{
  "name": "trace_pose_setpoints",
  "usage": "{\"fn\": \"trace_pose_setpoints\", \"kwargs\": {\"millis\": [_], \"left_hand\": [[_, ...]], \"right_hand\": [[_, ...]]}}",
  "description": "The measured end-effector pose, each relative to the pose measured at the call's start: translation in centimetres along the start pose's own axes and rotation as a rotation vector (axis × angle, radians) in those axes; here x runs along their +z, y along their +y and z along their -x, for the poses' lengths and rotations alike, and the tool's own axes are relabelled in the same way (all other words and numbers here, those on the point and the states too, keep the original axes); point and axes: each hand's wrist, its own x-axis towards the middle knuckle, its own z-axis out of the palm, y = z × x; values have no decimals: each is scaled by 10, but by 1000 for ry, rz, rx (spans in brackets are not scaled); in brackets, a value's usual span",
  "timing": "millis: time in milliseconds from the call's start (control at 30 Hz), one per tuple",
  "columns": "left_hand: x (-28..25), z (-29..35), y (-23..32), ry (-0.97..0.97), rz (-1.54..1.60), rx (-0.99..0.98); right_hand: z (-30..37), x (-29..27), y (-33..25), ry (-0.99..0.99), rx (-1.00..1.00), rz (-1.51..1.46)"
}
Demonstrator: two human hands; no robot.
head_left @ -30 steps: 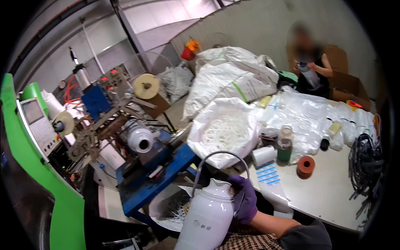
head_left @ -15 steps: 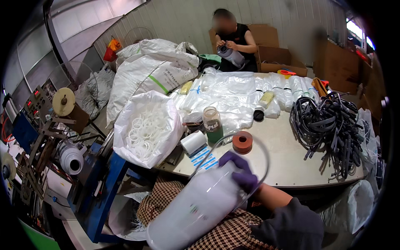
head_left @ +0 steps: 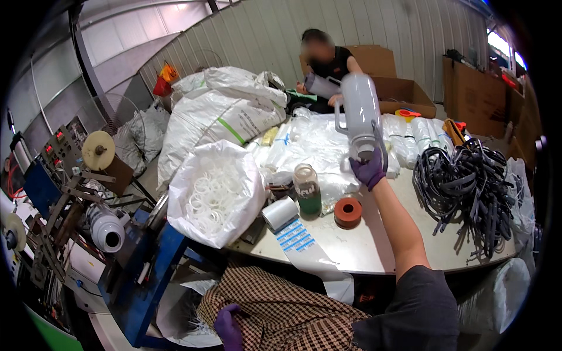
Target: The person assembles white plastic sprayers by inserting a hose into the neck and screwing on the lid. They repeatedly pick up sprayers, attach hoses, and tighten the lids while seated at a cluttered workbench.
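My right hand [head_left: 370,169], in a purple glove, is closed round the narrow neck of a glossy pale grey thermos jug [head_left: 358,105]. The jug stands neck down above the far part of the table, its side handle to the left and a grey strap-like loop by my wrist. My left hand [head_left: 228,329], also gloved in purple, rests low against my brown checked apron [head_left: 275,298]. Its fingers look loosely extended, partly cut off by the lower edge, with nothing visible in them. Across the table a person [head_left: 331,64] handles a similar grey jug [head_left: 322,86].
On the table [head_left: 386,245] are a brown tape roll [head_left: 348,213], a jar with green liquid [head_left: 307,192], a label roll [head_left: 281,213], plastic bags [head_left: 316,140] and a heap of dark straps [head_left: 462,187]. A sack of white rings [head_left: 213,193] stands left, beside a machine [head_left: 111,175].
My right hand has carried the jug from over my lap up and away across the table, turning it neck down. My left hand has come into view. The label strip now shows hanging over the edge.
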Motion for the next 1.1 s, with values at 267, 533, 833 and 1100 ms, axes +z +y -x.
{"fn": "trace_pose_setpoints", "kwargs": {"millis": [267, 533, 833, 1100], "left_hand": [[-8, 4, -20, 251, 1042, -267], [-20, 7, -50, 125, 1291, -245], [-33, 14, -36, 199, 1796, -183], [-145, 193, -150, 990, 1309, -301]], "right_hand": [[173, -5, 128, -639, -800, 990], [337, -52, 293, -1630, -668, 1614], [336, -80, 303, -1776, -580, 1800], [347, -76, 304, -1759, -657, 1888]]}}
